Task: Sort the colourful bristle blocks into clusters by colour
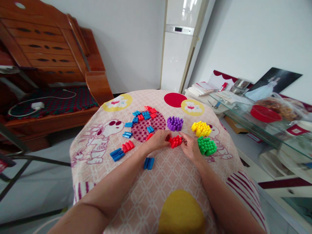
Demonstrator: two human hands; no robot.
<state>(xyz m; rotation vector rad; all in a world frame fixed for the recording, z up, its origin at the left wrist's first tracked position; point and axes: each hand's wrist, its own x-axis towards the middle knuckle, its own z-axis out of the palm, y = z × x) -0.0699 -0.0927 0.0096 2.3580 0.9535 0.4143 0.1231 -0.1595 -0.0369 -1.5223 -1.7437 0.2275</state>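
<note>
A cluster of small red plastic pegs (175, 141) stands upright on the tablecloth between my two hands. My left hand (159, 139) has its fingers curled at the left side of this cluster. From the right, the thumb and fingers of my right hand (190, 147) close on its other side. Just beyond stand purple pegs (175, 123) in a bunch. Green pegs (207, 146) are grouped beside my right hand, with yellow pegs (201, 128) behind them. Blue pegs (149, 163) lie near my left forearm, in a short row.
More blue pegs (117, 154) and red pegs (128, 146) lie scattered at the left of the round table (168, 182). A wooden bench (48, 42) stands at the left. Along the right runs a glass shelf (243, 117) with a red bowl (265, 113).
</note>
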